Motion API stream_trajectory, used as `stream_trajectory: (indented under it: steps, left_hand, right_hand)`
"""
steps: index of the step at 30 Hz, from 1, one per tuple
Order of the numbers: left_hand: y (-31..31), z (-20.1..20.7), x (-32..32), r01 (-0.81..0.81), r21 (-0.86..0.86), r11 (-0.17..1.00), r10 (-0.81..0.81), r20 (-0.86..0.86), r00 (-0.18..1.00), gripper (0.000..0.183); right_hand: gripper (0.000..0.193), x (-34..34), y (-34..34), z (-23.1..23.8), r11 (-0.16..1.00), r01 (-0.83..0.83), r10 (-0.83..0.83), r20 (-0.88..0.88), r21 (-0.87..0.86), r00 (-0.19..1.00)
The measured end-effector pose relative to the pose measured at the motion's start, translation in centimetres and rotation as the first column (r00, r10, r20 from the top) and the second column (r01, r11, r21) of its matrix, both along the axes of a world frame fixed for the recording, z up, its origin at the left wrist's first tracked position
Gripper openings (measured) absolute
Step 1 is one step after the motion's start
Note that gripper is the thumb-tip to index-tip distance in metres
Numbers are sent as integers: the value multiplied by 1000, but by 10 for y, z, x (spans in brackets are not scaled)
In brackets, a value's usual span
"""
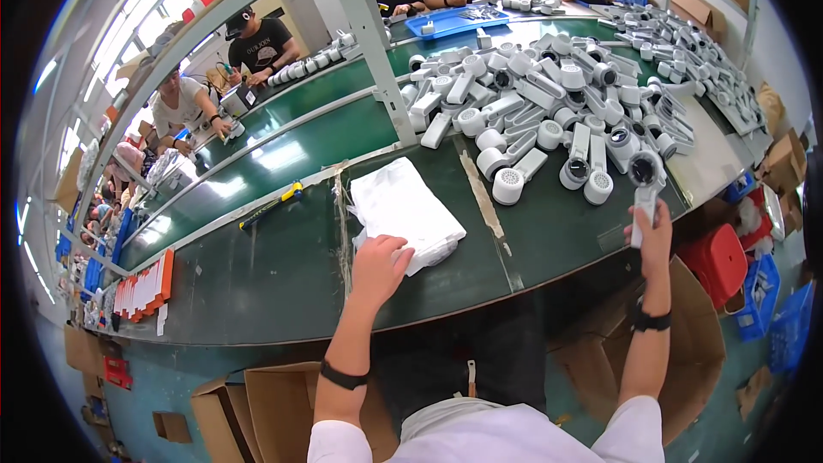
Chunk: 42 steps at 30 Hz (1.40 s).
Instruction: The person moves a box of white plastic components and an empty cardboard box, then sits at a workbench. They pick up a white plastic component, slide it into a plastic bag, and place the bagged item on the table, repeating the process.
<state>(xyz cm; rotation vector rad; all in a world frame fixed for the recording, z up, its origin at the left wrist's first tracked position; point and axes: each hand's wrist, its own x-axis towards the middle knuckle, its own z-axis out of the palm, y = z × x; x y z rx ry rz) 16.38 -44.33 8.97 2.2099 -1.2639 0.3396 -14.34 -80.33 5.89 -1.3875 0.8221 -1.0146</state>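
My right hand (655, 236) is closed around the handle of a light grey handheld device (644, 206). Its round head with a dark ring points away from me, at the near right edge of a big pile of similar devices (523, 103). My left hand (380, 271) rests at the near left edge of a stack of white plastic bags (403, 207). Its fingers are slightly bent and apart, and they hold nothing that I can see.
A yellow-and-black cutter (272, 205) lies left of the bags on the green table (257, 283). Orange-and-white boxes (144, 288) stand at the far left. Open cardboard boxes (287, 411) flank my legs. A red stool (713, 264) is at right. Several people work across the table.
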Motion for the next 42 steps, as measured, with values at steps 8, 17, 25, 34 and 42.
stream_trajectory:
  steps: [8, 17, 25, 34, 42]
  left_hand:
    - [-22, -12, 15, -39, 168, 985, 56, -101, 993, 15]
    - [-22, -1, 5, -19, -50, 999, 6, -254, 967, 11]
    - [-21, -5, 3, 37, -72, 997, -53, -232, 971, 16]
    - [-21, 2, 7, -58, -302, 952, -118, -532, 838, 20]
    - [-1, 21, 3, -56, -269, 962, -150, -687, 711, 19]
  right_hand:
    - [28, 62, 131, -9, 892, -409, 345, 295, 191, 891]
    - [30, 102, 185, -9, 769, -575, 509, 278, 279, 815]
    - [43, 94, 191, 0, 583, -731, 712, 211, 355, 670]
    - [87, 116, 186, 24, 479, -836, 877, -182, 266, 445]
    - [98, 135, 176, 35, 308, -911, 942, -224, 273, 251]
